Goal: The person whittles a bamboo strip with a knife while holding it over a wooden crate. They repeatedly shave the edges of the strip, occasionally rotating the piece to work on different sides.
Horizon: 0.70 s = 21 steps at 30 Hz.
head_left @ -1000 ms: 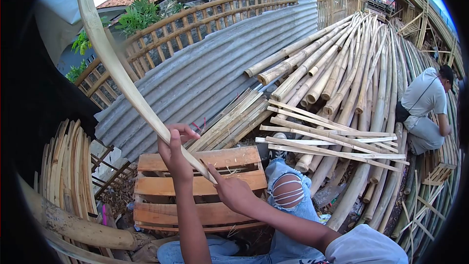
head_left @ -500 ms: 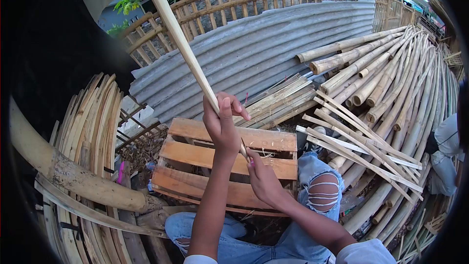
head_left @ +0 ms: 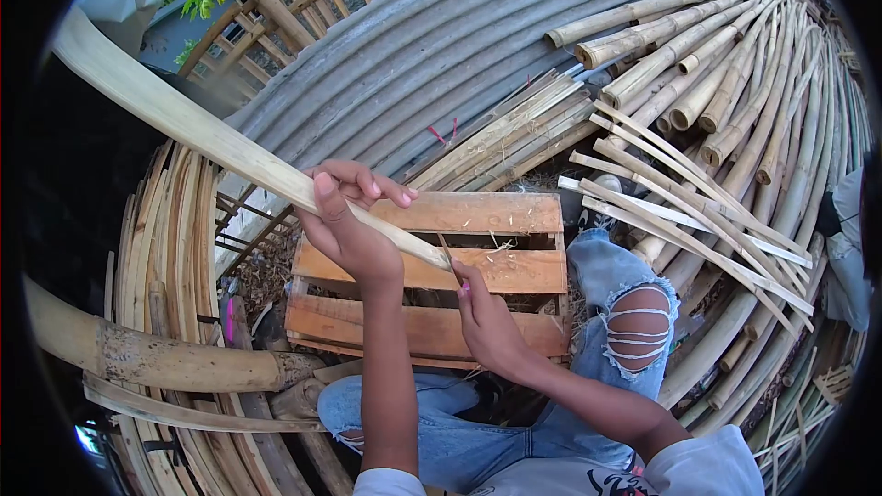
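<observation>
A long pale bamboo strip (head_left: 220, 140) slants from the upper left down to the middle of the view. My left hand (head_left: 354, 220) holds it partway along, thumb and palm against it, with some fingers stretched past it. At the strip's lower end my right hand (head_left: 487, 317) is closed around a knife, whose thin dark blade (head_left: 446, 250) touches the strip; its handle is mostly hidden in my fingers. Below both hands stands a low slatted wooden crate (head_left: 432, 312) with small shavings (head_left: 496, 245) on its top.
Split strips (head_left: 165, 248) and a thick bamboo pole (head_left: 184, 363) lie at the left. A corrugated metal sheet (head_left: 441, 46) stands behind. Bamboo poles (head_left: 726, 83) and crossed strips (head_left: 698, 211) fill the right. Part of another person (head_left: 847, 266) shows at the right edge.
The bamboo strip has tilted from steep to a flatter slant, its upper end swinging left. My left hand has moved left with it. The view has shifted slightly.
</observation>
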Each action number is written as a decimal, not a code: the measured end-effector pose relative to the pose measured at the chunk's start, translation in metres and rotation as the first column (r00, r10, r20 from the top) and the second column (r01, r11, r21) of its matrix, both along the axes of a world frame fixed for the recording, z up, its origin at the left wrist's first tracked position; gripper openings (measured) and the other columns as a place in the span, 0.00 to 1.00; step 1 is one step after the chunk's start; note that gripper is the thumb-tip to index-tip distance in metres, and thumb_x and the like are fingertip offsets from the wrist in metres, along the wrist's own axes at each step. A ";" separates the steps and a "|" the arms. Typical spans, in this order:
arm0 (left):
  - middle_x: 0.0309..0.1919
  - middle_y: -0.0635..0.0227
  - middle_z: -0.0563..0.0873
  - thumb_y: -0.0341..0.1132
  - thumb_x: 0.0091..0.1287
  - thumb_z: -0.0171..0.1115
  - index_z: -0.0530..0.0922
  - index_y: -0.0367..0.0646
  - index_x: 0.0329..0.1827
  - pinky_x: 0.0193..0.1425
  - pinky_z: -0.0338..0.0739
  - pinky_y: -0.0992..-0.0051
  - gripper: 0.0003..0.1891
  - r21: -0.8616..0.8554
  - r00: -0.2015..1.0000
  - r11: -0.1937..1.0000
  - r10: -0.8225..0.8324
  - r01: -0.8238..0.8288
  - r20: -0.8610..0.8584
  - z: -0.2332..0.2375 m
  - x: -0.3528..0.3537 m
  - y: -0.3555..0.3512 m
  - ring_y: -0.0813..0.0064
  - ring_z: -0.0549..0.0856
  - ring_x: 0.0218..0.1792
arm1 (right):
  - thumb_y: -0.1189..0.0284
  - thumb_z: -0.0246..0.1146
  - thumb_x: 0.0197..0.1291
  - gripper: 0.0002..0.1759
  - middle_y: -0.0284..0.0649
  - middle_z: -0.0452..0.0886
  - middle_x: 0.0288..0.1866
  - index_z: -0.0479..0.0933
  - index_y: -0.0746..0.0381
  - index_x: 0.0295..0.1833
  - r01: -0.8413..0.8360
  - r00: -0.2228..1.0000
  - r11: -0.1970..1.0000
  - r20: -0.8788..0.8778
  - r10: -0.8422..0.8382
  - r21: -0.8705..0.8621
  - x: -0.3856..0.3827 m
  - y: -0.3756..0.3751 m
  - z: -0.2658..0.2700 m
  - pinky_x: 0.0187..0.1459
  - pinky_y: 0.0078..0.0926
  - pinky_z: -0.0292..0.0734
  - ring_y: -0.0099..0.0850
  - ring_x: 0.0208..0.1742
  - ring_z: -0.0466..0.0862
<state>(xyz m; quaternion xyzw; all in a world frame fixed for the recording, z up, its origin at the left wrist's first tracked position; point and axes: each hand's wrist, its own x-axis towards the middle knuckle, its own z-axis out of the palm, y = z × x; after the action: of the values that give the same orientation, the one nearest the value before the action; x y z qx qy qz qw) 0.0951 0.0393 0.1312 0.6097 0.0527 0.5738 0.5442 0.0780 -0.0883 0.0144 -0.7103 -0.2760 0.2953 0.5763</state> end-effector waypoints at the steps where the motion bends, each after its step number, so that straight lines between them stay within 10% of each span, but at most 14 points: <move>1: 0.22 0.66 0.68 0.48 0.76 0.39 0.64 0.39 0.32 0.23 0.79 0.68 0.21 0.002 1.000 1.000 -0.004 0.004 -0.012 -0.001 -0.002 0.002 0.73 0.74 0.15 | 0.71 0.42 0.74 0.20 0.46 0.65 0.19 0.58 0.59 0.69 -0.038 0.999 0.998 -0.035 0.036 -0.055 0.005 -0.002 0.002 0.27 0.34 0.63 0.35 0.19 0.66; 4: 0.22 0.66 0.68 0.47 0.76 0.39 0.63 0.38 0.32 0.23 0.79 0.68 0.20 0.016 1.000 1.000 0.007 -0.007 0.006 -0.001 -0.002 -0.004 0.72 0.75 0.15 | 0.70 0.40 0.73 0.21 0.55 0.74 0.20 0.56 0.59 0.69 -0.100 0.995 0.987 0.021 0.099 0.122 0.010 -0.006 0.041 0.29 0.52 0.65 0.56 0.22 0.76; 18: 0.23 0.65 0.68 0.47 0.76 0.42 0.61 0.39 0.36 0.23 0.81 0.69 0.18 0.066 0.999 0.997 -0.035 0.037 -0.039 0.000 0.012 -0.010 0.74 0.75 0.16 | 0.72 0.42 0.72 0.21 0.53 0.71 0.19 0.56 0.60 0.69 0.007 0.999 1.000 -0.033 -0.008 -0.017 0.008 0.001 0.004 0.29 0.41 0.68 0.50 0.22 0.75; 21: 0.23 0.65 0.68 0.47 0.76 0.42 0.61 0.39 0.35 0.24 0.81 0.69 0.18 0.047 1.000 0.999 0.000 0.001 -0.029 -0.001 0.018 -0.006 0.74 0.75 0.17 | 0.71 0.42 0.73 0.21 0.44 0.66 0.21 0.58 0.57 0.69 0.055 0.996 0.962 0.051 -0.071 0.268 0.005 0.006 0.025 0.28 0.34 0.64 0.32 0.22 0.69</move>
<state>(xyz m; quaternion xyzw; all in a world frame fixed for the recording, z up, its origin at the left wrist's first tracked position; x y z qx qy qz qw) 0.1130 0.0331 0.1300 0.6307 0.0467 0.5659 0.5289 0.0834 -0.0825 0.0390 -0.6431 -0.3077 0.2157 0.6672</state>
